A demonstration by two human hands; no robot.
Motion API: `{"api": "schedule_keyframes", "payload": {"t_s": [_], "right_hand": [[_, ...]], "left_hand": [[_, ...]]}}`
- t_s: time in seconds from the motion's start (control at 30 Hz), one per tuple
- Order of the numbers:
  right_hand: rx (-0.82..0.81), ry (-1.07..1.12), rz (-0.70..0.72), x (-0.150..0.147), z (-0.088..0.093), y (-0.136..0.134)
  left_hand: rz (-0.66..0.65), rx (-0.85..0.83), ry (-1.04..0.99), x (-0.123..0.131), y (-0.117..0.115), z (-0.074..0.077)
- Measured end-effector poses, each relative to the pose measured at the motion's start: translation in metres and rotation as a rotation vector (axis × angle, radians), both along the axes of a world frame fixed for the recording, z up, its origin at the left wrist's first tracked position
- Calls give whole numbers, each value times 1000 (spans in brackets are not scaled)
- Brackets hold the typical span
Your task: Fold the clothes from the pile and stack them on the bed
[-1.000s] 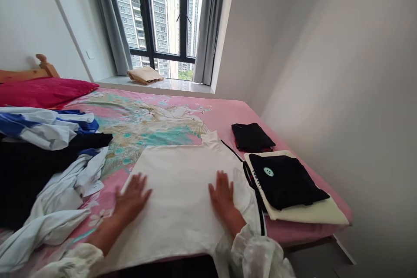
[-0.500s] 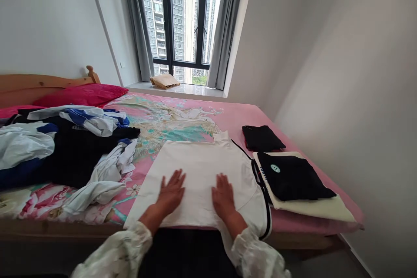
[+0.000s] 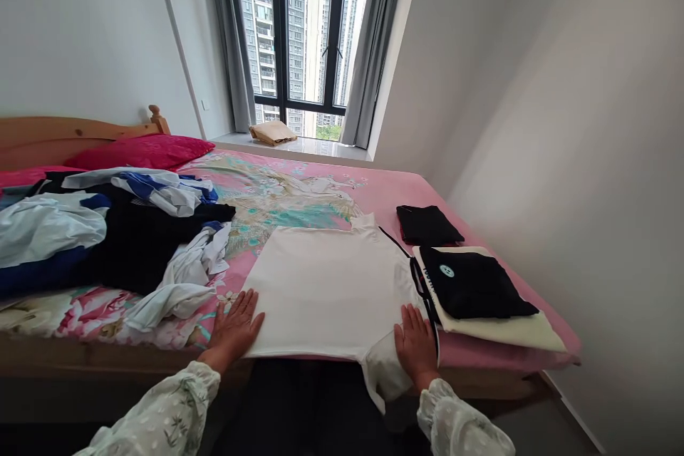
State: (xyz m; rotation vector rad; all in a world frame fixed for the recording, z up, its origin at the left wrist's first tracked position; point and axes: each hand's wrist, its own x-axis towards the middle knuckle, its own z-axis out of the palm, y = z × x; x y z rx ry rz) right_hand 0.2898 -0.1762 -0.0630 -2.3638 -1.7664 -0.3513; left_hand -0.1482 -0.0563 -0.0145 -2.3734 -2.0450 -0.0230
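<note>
A white garment (image 3: 325,285) lies spread flat on the bed near its front edge, with a black strip along its right side and one part hanging over the edge. My left hand (image 3: 235,328) rests flat at the garment's lower left edge, fingers stretched out. On the garment's lower right part lies my right hand (image 3: 417,345), palm down with its fingers extended. Neither hand grips anything.
Crumpled clothes (image 3: 144,235) are heaped on the bed's left. At the right, a folded black garment (image 3: 475,283) tops a pale yellow one (image 3: 513,333), with another dark folded garment (image 3: 427,225) behind. A red pillow (image 3: 144,152) sits by the headboard (image 3: 80,132).
My hands have moved apart from the middle of the white garment to its left and right sides. The view has shifted slightly.
</note>
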Motion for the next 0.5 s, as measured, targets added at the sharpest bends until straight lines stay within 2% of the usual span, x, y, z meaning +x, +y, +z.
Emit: {"api": "schedule_keyframes", "payload": {"t_s": [0.23,0.37,0.5], "right_hand": [[100,-24,27,-5,-5,-1],[141,-12,43,-1,-14,1],[200,-5,71,4,-26,7]], "left_hand": [[-28,128,-38,5,-7,-7],[-19,145,-45,2,-9,-5],[-7,174,-64,-5,-7,-12]]}}
